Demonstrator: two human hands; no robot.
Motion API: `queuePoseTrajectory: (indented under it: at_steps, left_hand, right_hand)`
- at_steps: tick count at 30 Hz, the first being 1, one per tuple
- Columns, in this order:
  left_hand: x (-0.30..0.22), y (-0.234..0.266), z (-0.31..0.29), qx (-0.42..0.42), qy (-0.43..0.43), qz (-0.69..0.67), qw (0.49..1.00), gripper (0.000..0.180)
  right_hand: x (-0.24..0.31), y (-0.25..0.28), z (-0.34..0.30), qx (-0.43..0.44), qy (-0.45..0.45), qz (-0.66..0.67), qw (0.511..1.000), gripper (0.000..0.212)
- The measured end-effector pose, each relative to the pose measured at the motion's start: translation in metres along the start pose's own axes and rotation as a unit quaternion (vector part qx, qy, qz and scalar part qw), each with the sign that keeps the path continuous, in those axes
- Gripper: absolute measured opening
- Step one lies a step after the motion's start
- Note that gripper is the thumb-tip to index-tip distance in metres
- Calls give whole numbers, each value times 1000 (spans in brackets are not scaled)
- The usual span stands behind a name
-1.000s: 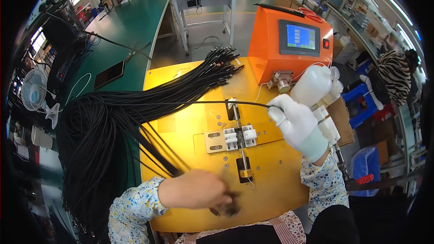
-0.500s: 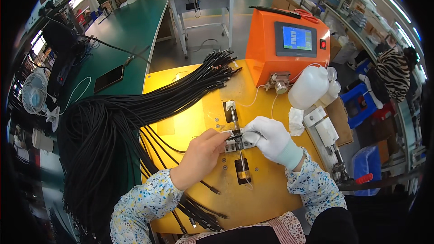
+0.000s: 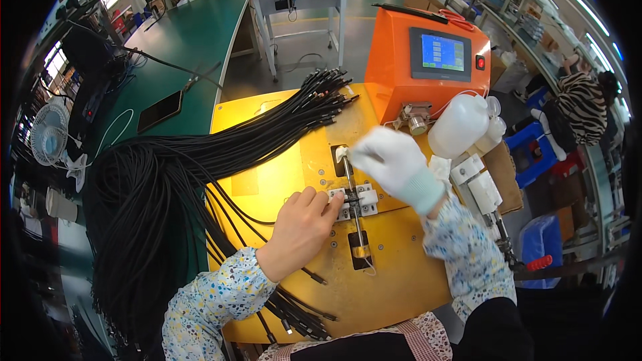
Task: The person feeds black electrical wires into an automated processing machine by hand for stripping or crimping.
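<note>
My bare left hand (image 3: 304, 227) is closed, its fingertips at the left side of a small metal clamping fixture (image 3: 368, 200) on the yellow work plate (image 3: 401, 281). A black cable seems to be pinched there, mostly hidden by the fingers; its dark end lies across the fixture's middle. My white-gloved right hand (image 3: 394, 164) is up and to the right of the fixture, beside the far end of a metal rod (image 3: 359, 232) that crosses the fixture. Motion smears its fingers, so what they hold does not show.
A thick bundle of black cables (image 3: 227, 154) spreads over the left side. At the far right stand an orange machine (image 3: 428, 60) with a screen and a white plastic bottle (image 3: 457, 127). A phone (image 3: 160, 111) lies on the green table (image 3: 194, 30). Another person (image 3: 585, 103) sits at the right.
My right hand has left the fixture, moving up and away from me. My left hand has stayed at the fixture, with its fingers lowered slightly.
</note>
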State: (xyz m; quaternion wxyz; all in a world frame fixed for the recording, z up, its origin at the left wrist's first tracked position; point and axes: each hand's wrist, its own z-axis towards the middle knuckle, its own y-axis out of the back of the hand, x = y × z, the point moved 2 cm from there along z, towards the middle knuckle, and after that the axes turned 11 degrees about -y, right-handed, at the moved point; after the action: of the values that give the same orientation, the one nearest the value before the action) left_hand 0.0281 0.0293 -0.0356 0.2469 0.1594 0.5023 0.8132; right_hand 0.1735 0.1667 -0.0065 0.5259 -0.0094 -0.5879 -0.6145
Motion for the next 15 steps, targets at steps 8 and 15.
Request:
queuePoseTrajectory:
  at_steps: [8, 15]
  left_hand:
    - [-2, -2, 3, 4, -31, 22, 999, 37]
    - [-1, -2, 0, 0, -24, 14, 1000, 40]
  right_hand:
    - [25, -77, 129, 166, 29, -311, 935, 23]
    - [26, -98, 154, 235, 92, -372, 893, 20]
